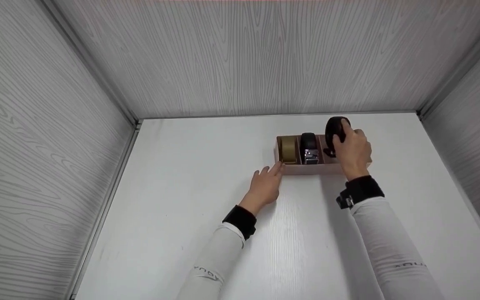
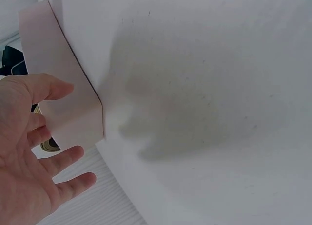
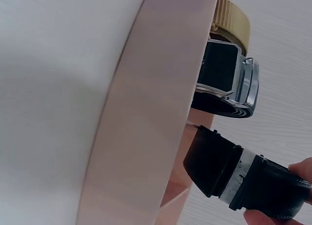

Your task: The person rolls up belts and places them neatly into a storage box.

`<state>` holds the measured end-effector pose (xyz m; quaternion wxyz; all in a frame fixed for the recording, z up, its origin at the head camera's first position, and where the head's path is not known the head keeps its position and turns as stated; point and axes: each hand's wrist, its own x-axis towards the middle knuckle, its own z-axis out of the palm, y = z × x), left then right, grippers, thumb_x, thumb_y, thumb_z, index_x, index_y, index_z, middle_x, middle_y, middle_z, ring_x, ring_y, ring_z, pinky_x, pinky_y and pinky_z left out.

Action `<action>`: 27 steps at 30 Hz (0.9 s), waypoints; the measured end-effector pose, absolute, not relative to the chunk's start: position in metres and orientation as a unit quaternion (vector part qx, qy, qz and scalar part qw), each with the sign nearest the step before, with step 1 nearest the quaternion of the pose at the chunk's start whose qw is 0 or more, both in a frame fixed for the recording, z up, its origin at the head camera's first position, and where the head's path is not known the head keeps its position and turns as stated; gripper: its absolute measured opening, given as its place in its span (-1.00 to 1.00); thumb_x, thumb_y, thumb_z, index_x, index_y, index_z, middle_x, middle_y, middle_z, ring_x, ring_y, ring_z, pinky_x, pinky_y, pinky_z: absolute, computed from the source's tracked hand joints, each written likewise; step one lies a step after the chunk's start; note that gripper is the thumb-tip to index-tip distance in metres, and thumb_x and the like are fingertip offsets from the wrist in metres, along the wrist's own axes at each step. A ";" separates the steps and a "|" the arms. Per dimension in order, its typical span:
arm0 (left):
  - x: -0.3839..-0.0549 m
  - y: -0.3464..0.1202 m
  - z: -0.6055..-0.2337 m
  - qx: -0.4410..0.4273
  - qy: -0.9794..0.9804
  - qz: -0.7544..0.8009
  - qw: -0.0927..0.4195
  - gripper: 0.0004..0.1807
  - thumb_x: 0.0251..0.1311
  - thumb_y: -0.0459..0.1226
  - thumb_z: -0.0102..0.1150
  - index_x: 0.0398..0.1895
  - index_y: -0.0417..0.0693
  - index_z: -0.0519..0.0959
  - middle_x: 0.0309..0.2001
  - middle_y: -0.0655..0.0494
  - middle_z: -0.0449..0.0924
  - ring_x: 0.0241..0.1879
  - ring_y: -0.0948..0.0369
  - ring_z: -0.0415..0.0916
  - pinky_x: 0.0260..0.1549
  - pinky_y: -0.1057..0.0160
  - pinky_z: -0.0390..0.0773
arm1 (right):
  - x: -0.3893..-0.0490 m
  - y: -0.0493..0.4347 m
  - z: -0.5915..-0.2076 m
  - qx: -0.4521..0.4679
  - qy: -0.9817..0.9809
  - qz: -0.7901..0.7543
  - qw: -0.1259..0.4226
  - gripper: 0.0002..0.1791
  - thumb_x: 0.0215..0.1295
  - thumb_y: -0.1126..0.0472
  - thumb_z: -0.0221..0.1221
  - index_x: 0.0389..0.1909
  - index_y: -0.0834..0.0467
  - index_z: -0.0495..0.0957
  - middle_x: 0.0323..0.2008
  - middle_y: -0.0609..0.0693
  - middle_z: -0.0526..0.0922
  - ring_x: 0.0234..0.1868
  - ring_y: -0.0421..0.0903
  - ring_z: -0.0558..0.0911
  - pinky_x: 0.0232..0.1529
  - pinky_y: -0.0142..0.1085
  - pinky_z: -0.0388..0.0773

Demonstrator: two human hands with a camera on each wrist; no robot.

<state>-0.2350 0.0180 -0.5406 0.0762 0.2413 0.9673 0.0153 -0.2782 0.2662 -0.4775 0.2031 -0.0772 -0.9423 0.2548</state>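
My right hand [image 1: 353,151] pinches a black rolled belt [image 1: 335,131] between thumb and fingers, over the right part of a pale pink divided box [image 1: 306,169]. In the right wrist view that belt [image 3: 214,159] tilts, its lower end at the box opening. Beside it, the middle compartment holds another black rolled belt [image 1: 308,141] with a shiny silver buckle [image 3: 222,64]. A gold rolled belt [image 1: 288,150] stands in the left compartment. The fingertips of my left hand [image 1: 266,185] touch the box's front left corner, fingers spread in the left wrist view.
The box stands on a white tabletop [image 1: 190,187], toward the back right. A grey wood-grain panel [image 1: 240,62] rises behind it, with similar side panels at left [image 1: 36,166] and right [image 1: 469,116]. Black bands [image 1: 240,221] circle both wrists.
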 end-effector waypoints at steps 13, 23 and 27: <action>-0.232 0.020 -0.539 0.242 0.967 0.024 0.071 -0.25 0.29 -0.29 0.11 0.54 0.02 0.09 0.52 0.14 0.00 0.32 -0.02 0.26 0.16 -0.08 0.36 | -0.280 0.268 -0.514 -0.085 -0.959 0.235 0.130 -0.41 0.34 0.19 0.19 0.37 0.21 0.35 0.01 0.47 0.54 -0.13 0.42 0.58 -0.18 0.18 0.50; -0.235 0.020 -0.541 0.238 0.969 0.010 0.061 -0.24 0.28 -0.29 0.12 0.54 0.04 0.10 0.52 0.17 0.00 0.31 -0.02 0.28 0.13 -0.06 0.39 | -0.285 0.274 -0.506 -0.039 -0.974 0.218 0.045 -0.31 0.35 0.17 0.17 0.46 0.19 0.19 0.07 0.51 0.45 -0.02 0.44 0.52 -0.15 0.21 0.48; -0.236 0.020 -0.542 0.236 0.970 0.009 0.059 -0.23 0.27 -0.28 0.13 0.53 0.05 0.10 0.52 0.17 0.00 0.30 -0.02 0.28 0.12 -0.07 0.39 | -0.284 0.278 -0.507 -0.021 -0.974 0.225 0.002 -0.19 0.35 0.15 0.16 0.53 0.12 0.00 0.15 0.54 0.35 0.10 0.46 0.42 -0.05 0.25 0.42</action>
